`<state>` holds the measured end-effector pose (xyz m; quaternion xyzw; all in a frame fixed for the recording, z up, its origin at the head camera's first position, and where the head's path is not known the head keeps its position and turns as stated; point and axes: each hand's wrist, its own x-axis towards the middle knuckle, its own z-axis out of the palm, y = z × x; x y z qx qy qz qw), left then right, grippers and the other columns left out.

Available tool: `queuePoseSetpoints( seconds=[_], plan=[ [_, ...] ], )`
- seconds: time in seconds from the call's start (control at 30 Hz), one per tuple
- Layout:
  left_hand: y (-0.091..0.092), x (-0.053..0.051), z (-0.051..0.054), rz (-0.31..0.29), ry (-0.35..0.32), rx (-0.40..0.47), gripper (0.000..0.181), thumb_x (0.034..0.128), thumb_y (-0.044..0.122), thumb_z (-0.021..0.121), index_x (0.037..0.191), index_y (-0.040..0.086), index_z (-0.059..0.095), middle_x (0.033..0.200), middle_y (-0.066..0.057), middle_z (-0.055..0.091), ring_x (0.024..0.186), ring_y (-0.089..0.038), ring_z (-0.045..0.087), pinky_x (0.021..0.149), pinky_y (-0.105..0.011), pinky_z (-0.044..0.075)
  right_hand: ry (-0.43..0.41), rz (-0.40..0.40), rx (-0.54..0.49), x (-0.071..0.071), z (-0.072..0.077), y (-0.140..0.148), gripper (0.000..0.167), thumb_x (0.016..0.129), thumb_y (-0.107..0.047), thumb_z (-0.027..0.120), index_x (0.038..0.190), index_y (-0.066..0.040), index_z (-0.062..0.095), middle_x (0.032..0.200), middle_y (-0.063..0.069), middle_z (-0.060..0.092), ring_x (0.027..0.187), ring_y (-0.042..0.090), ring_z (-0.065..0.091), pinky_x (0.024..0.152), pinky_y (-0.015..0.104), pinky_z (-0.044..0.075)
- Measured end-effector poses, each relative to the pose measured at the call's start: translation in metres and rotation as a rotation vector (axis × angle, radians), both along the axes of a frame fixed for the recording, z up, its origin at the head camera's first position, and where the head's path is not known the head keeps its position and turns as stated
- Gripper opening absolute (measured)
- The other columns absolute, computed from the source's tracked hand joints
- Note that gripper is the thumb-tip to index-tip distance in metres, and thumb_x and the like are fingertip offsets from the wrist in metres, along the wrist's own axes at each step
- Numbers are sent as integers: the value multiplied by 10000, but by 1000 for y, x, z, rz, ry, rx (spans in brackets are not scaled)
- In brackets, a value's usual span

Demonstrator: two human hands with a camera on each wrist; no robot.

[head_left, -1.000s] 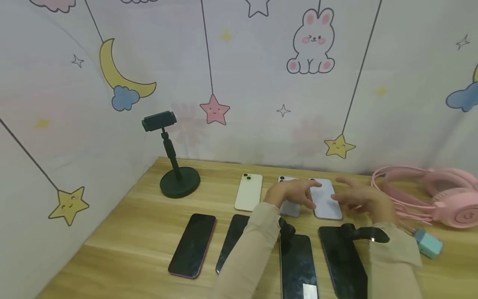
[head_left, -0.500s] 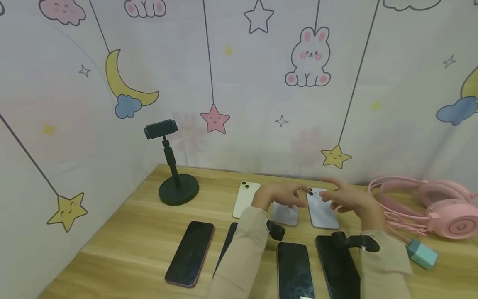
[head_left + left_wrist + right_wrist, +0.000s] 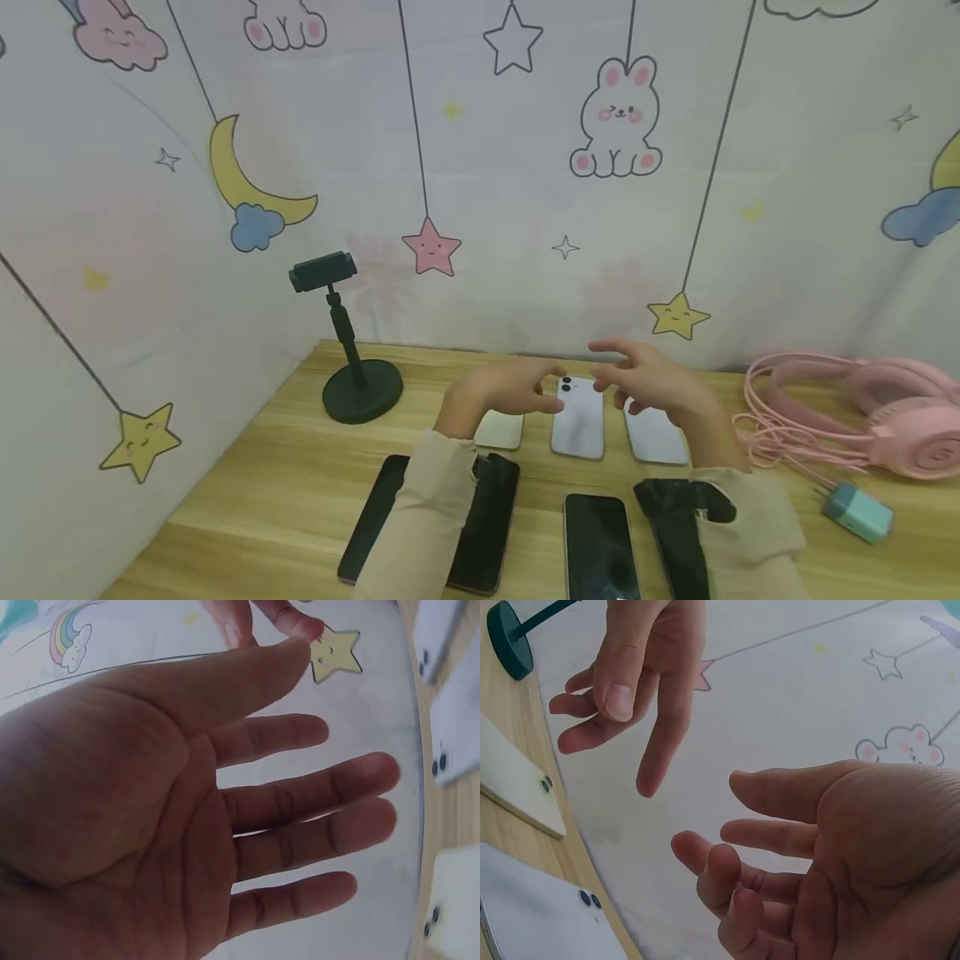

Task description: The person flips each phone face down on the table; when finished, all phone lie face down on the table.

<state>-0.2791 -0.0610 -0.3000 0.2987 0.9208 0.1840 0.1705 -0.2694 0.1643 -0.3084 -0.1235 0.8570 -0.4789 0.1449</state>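
My left hand [image 3: 498, 389] hovers over the pale yellow phone [image 3: 501, 432], covering its upper part. In the left wrist view its fingers are straight and spread, with nothing in the palm. Between the two hands a lavender phone [image 3: 581, 429] lies back side up, its twin cameras at the top. My right hand [image 3: 652, 382] hangs above another pale phone [image 3: 657, 440] and hides its top end. Seen in the right wrist view, the right hand's fingers [image 3: 757, 795] bend loosely around nothing. The hands face each other, apart.
Nearer me lies a row of dark phones, screens up: one [image 3: 367, 525] far left, others [image 3: 487, 529] [image 3: 600, 542] partly under the sleeves. A black stand [image 3: 362, 392] is back left. Pink headphones [image 3: 915, 433] and a teal charger [image 3: 858, 511] sit right. A patterned curtain [image 3: 510, 192] hangs behind.
Both hands have shifted left: the left from the lavender phone to the yellow one, the right toward the gap beside the lavender phone. The phones stay put; the head view tilted up slightly.
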Motion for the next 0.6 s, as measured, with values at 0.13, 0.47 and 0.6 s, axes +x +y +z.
queuePoseSetpoints(
  seconds=[0.13,0.47,0.6],
  plan=[
    [-18,5,6,26,20,-63,527,1020,303,602,1489,114,452,1306,-60,621,1122,-196,623,907,-370,502,-13,22,7,2,-1,-20,549,1028,-258,569,1508,-81,371,1060,160,659,695,225,579,597,331,477],
    [-69,29,10,94,0,-171,578,1003,297,635,1524,161,424,1235,-57,634,1040,-198,633,929,-416,498,-39,114,56,15,-15,-68,523,1032,-202,554,1496,-28,385,1044,175,662,676,223,607,596,340,511],
    [-94,36,1,118,-23,-209,528,1002,285,638,1488,152,481,1406,-82,564,1179,-252,608,1004,-466,462,-90,144,36,21,-25,-90,524,1035,-212,561,1504,-50,392,1048,182,679,674,232,631,585,329,512]
  ],
)
